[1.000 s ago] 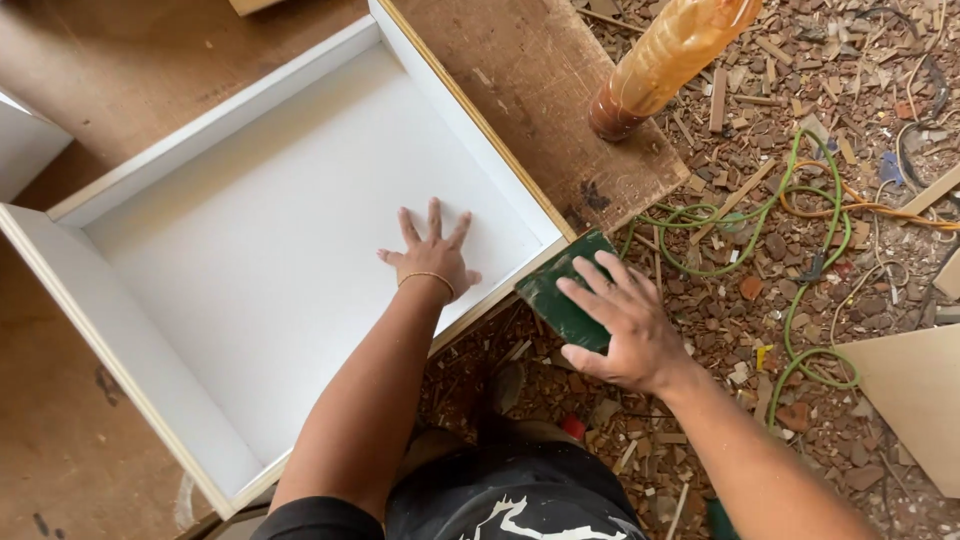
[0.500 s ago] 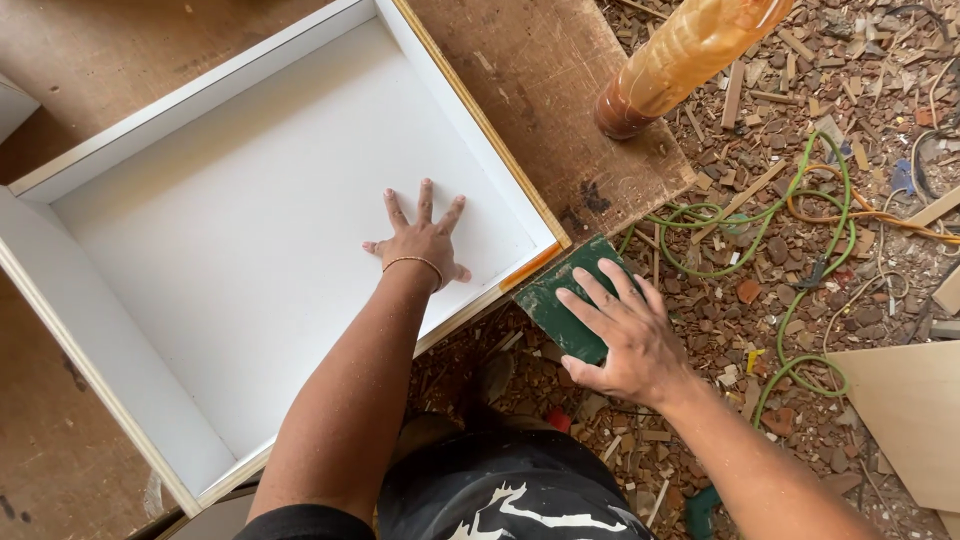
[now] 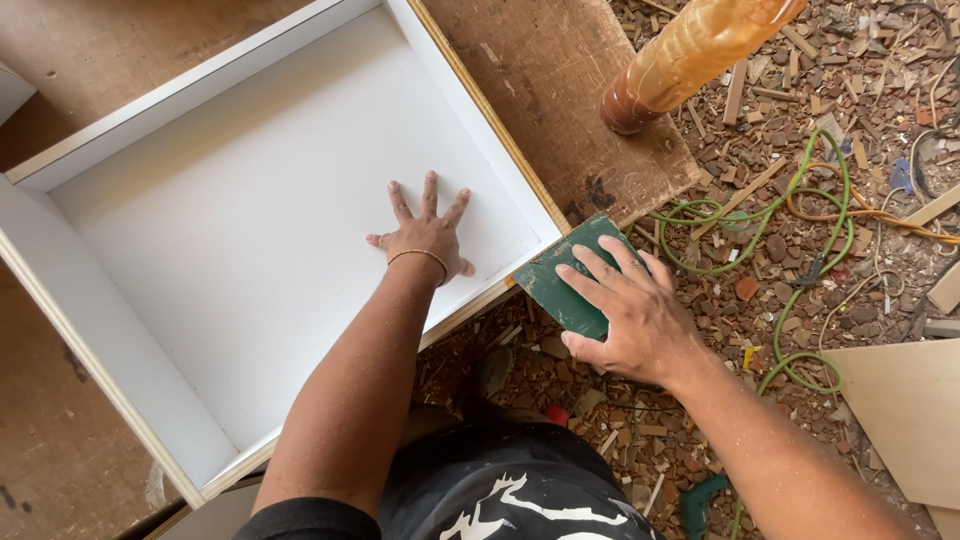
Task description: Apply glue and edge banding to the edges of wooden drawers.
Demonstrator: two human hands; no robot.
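Note:
A white drawer box (image 3: 100,350) lies open-side up on a brown work surface. My left hand (image 3: 425,232) rests flat on its white bottom panel, fingers spread, a thin bracelet at the wrist. My right hand (image 3: 628,312) presses a green sanding sheet (image 3: 562,282) against the drawer's near right corner, fingers laid over the sheet. The corner's raw edge (image 3: 478,115) shows a pale wood strip.
A worn brown board (image 3: 560,90) lies right of the drawer with an orange turned wooden leg (image 3: 690,55) standing on it. Wood chips cover the floor, with green and orange cords (image 3: 810,230) looped across them. A pale plywood panel (image 3: 900,410) lies at right.
My left hand has slid slightly farther into the drawer. The right hand with the green sheet has stayed at the corner, shifting only a little.

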